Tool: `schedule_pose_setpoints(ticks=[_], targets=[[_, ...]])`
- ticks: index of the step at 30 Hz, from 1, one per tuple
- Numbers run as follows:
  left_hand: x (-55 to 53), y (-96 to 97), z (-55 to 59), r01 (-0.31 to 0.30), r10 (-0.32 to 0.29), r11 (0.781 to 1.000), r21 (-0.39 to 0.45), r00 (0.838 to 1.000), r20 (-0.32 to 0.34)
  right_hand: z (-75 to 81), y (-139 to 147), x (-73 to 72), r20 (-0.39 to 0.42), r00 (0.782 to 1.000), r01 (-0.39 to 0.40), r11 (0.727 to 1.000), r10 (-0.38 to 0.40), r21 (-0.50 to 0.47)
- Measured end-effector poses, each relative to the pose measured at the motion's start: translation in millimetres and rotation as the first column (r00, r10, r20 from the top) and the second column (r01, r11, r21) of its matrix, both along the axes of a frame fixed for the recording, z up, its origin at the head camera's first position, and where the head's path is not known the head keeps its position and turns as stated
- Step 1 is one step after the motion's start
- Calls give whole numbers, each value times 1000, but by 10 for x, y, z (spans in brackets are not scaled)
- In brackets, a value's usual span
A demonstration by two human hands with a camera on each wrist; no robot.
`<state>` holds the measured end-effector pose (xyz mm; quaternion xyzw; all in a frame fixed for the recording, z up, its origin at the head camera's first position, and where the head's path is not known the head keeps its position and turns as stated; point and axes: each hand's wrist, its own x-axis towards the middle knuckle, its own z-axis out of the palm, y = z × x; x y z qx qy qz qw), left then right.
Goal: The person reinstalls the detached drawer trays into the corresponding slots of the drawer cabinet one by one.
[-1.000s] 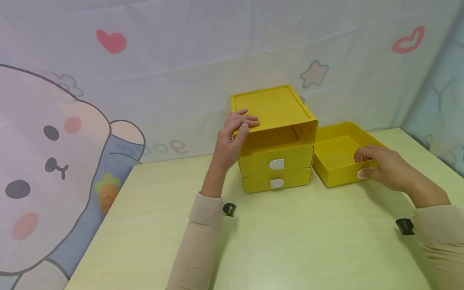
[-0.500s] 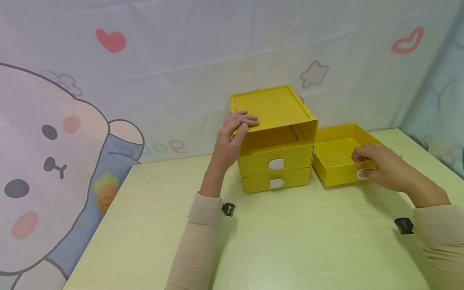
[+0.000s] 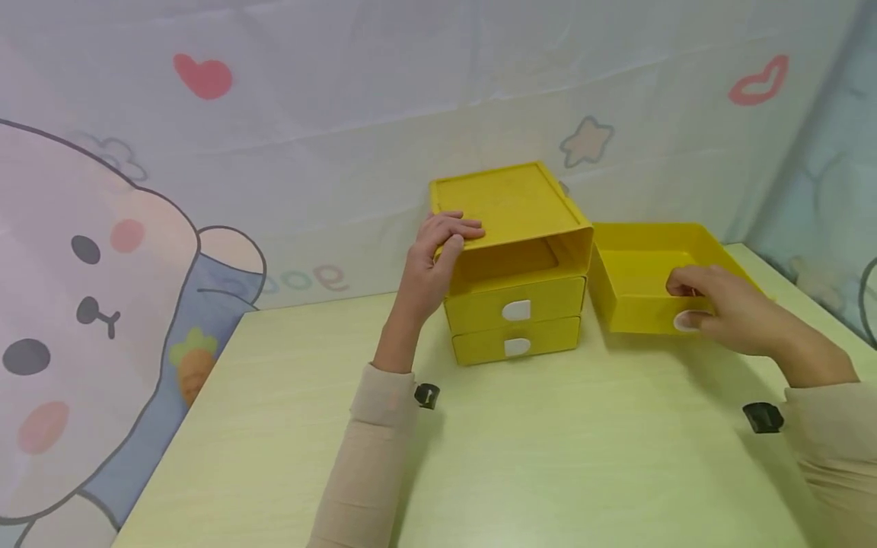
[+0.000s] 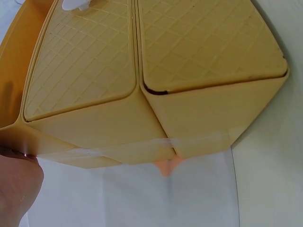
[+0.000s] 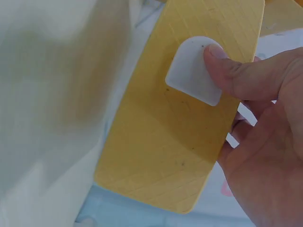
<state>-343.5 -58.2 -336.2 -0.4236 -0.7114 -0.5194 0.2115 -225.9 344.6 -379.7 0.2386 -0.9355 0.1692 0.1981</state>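
A yellow drawer cabinet (image 3: 521, 205) stands near the back of the table, its top compartment hollow and two lower drawers (image 3: 515, 307) with white tabs pushed in. My left hand (image 3: 432, 262) rests on the top's front left corner, fingers lying over the panel and thumb at the front edge. To the right of the cabinet, my right hand (image 3: 740, 312) holds a pulled-out yellow drawer (image 3: 630, 313) by its front wall. The thumb presses on the white tab (image 5: 194, 71), while the fingers hook over the rim behind, partly hidden. Nothing shows inside the visible part of this drawer.
The pale table (image 3: 548, 457) extends in front of the cabinet. Behind it hangs a printed cloth (image 3: 384, 114) with hearts, a star and a cartoon animal. A side cloth (image 3: 822, 198) borders the right.
My right hand has turned and raised the drawer, so its front faces me more squarely and sits higher in view. My left hand stays on the cabinet's corner.
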Motion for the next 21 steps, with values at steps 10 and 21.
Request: schedule_pose_setpoints(ticks=[10, 21], targets=[[5, -48, 31, 1, -1, 1000, -17, 1000, 19, 289, -29, 128, -37, 998, -40, 999, 41, 30], [-16, -25, 9, 3, -3, 1000, -3, 1000, 11, 473, -37, 388, -45, 999, -21, 999, 20, -29]])
